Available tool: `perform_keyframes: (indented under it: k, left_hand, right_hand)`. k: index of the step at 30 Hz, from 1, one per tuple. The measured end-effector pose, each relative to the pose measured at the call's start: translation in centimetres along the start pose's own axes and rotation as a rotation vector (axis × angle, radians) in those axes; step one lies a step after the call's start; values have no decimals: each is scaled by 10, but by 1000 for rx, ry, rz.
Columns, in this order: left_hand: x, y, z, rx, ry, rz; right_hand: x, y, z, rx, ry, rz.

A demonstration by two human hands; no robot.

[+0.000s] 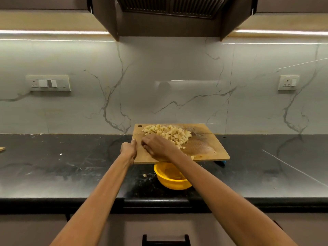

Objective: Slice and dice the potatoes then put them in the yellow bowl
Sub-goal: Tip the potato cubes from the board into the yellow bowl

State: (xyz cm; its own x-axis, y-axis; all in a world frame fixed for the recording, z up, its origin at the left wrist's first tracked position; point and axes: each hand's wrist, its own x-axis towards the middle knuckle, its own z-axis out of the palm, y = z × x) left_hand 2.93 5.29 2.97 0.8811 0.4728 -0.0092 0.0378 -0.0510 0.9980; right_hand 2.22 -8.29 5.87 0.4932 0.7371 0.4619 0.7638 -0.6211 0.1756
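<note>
A wooden cutting board [204, 148] is lifted and tilted above the black counter, its near edge over a yellow bowl [170, 181]. A heap of diced potato [168, 134] lies on the board's far half. My left hand [128, 149] grips the board's left edge. My right hand [156, 145] lies on the board beside the heap, fingers bent and touching the cubes at their near left side. A few cubes sit near the board's lower edge [192, 157]. My right forearm hides part of the bowl.
One potato cube [145, 175] lies on the counter [71, 166] left of the bowl. A blue object [222, 162] peeks out under the board's right corner. Marble backsplash with sockets [48, 83] stands behind. A wooden edge [2, 149] shows at far left.
</note>
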Motion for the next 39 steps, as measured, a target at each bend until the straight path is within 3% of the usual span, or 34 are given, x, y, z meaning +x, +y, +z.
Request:
perform_keyframes:
  k: [10,16,21,25,30,33,36,39]
  left_hand:
    - [3,-8,-6,70,22,23]
    - [-2,-4,-9,80,25,24]
    - [-4,-1,-10,106,38,33]
    - [-4,0,-11,105,40,39]
    - [-5,-2,-11,86,38,35]
    - [-7,-1,-11,81,32,36]
    - [-6,-1,-10,80,39,42]
    - [-5,-1,-10,81,39,40]
  right_hand:
    - [-68,25,1,196,112,-27]
    - [-92,35,0,562,344,187]
    - [-104,47,-5,612,484,335]
    - [-114,55,0,581,487,474]
    - [-117,39,-1,620,454,374]
    - [-112,42,-9,690,504,421]
    - [-99,46,-16,504,484,412]
    - [-79,42,-16,404,342,275]
